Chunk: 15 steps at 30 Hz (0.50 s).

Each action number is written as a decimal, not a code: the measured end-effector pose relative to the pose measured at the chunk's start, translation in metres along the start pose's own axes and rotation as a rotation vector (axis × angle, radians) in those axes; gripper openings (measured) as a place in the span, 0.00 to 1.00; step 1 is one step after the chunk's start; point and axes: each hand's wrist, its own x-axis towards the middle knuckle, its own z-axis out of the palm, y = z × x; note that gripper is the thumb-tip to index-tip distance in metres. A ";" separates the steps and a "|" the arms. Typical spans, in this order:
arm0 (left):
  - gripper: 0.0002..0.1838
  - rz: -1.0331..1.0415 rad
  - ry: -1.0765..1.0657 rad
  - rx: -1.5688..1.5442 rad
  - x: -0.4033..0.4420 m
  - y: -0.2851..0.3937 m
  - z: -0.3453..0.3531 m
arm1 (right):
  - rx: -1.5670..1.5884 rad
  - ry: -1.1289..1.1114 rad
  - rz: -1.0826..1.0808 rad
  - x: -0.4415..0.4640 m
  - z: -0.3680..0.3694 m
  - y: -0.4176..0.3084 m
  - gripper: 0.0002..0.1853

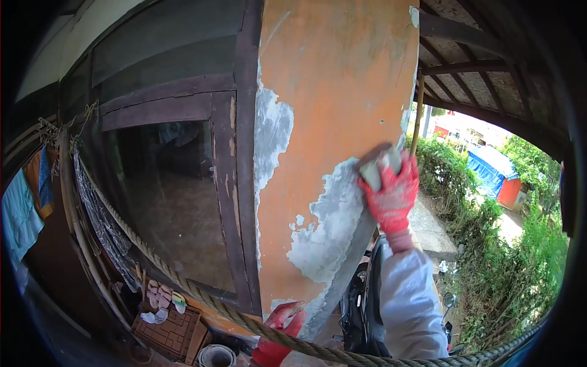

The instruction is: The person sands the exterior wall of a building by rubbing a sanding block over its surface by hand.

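peeling orange wall (pixel 333 98): block (pixel 370 175) in right hand (pixel 391 194)

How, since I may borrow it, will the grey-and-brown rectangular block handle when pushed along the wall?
The block is probably stiff, since its edges look straight under the grip. It seems light enough for one hand, as only the red-gloved right hand holds it. It might catch where orange paint ends raggedly at the grey patch.
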 end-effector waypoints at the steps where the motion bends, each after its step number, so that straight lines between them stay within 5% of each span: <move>1: 0.11 0.075 0.021 0.048 0.000 -0.006 -0.003 | 0.037 -0.085 -0.054 -0.064 0.005 0.002 0.32; 2: 0.11 0.139 0.039 0.097 -0.004 -0.009 -0.007 | 0.095 -0.321 -0.104 -0.120 -0.005 0.001 0.33; 5: 0.14 0.088 0.042 0.041 -0.005 0.007 -0.011 | 0.293 -0.418 -0.284 -0.217 0.004 0.020 0.34; 7: 0.18 0.044 0.036 0.065 -0.006 0.008 -0.011 | 0.181 -0.478 -0.242 -0.169 -0.005 0.012 0.33; 10: 0.12 0.324 -0.004 0.111 0.007 0.005 0.010 | 0.005 -0.190 0.017 0.003 -0.005 0.007 0.38; 12: 0.13 0.281 -0.038 0.095 0.005 -0.001 0.016 | -0.035 0.023 0.211 0.110 0.005 0.021 0.42; 13: 0.14 0.225 -0.046 0.102 0.002 0.000 0.018 | -0.134 0.205 0.117 0.149 0.009 0.031 0.43; 15: 0.15 -0.013 -0.067 -0.029 0.001 -0.008 0.011 | -0.181 0.222 0.181 0.176 0.013 0.034 0.43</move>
